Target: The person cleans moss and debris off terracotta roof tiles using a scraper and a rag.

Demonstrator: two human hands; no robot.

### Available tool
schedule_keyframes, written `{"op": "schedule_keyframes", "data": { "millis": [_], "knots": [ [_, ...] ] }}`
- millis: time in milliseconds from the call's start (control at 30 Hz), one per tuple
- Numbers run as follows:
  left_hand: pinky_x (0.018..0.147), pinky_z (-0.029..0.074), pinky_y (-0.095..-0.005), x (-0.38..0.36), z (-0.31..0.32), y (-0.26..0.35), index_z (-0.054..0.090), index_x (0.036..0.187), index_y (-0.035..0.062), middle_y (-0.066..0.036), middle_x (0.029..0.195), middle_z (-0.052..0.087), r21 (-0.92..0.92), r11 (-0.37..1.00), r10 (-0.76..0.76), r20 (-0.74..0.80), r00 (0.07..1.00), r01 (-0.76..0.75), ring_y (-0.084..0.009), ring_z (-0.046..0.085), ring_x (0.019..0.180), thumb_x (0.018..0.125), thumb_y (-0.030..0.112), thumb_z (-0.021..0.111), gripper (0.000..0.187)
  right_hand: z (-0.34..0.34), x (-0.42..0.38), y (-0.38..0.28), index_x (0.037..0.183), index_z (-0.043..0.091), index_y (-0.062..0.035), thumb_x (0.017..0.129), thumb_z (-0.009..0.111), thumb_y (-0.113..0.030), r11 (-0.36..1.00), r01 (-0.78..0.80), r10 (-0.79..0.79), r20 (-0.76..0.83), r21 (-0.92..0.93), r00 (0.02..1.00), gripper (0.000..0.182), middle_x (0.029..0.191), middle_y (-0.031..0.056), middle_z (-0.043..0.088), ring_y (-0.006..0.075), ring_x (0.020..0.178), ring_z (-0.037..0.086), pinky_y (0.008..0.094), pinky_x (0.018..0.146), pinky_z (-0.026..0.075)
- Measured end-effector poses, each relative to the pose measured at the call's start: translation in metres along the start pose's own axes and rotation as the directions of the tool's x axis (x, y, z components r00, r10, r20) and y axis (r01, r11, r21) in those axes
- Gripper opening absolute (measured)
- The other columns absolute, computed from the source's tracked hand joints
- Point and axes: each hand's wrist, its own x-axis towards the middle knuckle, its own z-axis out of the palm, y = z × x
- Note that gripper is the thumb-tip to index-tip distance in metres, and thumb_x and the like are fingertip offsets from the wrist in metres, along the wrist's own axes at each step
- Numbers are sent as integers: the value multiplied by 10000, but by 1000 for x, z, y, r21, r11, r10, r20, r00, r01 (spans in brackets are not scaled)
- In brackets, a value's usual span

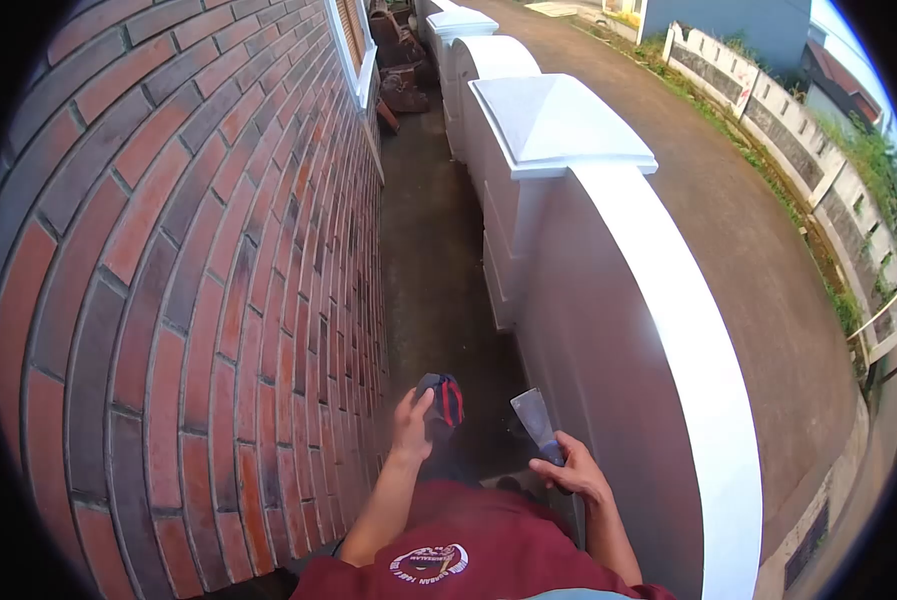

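Observation:
My left hand (411,424) is closed around a dark, soft-looking bundle with red stripes (445,400); its exact kind is hard to make out. In my right hand (577,470) is a putty knife (536,417), gripped by its dark handle, with the flat metal blade pointing up and away from me. Both hands are held in front of my maroon shirt (478,530), apart from each other. The left one is nearer the brick wall (198,300), the right one beside the low boundary wall (608,350).
A narrow dark passage (428,230) runs ahead between the two walls. White-capped pillars (563,125) rise along the boundary wall. Brown objects (400,60) stand at the passage's far end, near a window frame (356,50). Beyond the wall lies a road (708,200).

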Motion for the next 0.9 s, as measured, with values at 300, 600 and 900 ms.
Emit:
{"op": "schedule_keyframes", "data": {
  "millis": [300,600,900],
  "knots": [
    [745,593,-386,204,-33,59,587,1138,51,-72,983,675,-48,984,165,-134,977,-172,-193,682,864,947,198,611,242,15,252,-120,1044,575,-37,878,711,-154,990,141,-136,175,-17,975,244,773,25,582,76,683,556,247,588,462],
    [747,528,-242,477,16,208,610,1091,67,-14,948,660,-124,964,228,-77,971,-237,-97,638,820,939,178,643,191,9,473,-257,1118,603,-18,848,694,-171,918,201,-216,-5,-343,976,323,812,31,588,120,771,544,276,724,459],
    [773,519,-253,724,38,253,610,1072,71,-9,960,659,-171,977,117,-48,992,-124,-92,631,846,944,187,635,175,7,636,-381,1119,580,-39,852,700,-175,936,148,-178,-67,-321,982,323,696,2,487,99,630,468,267,601,406]
  ]
}}
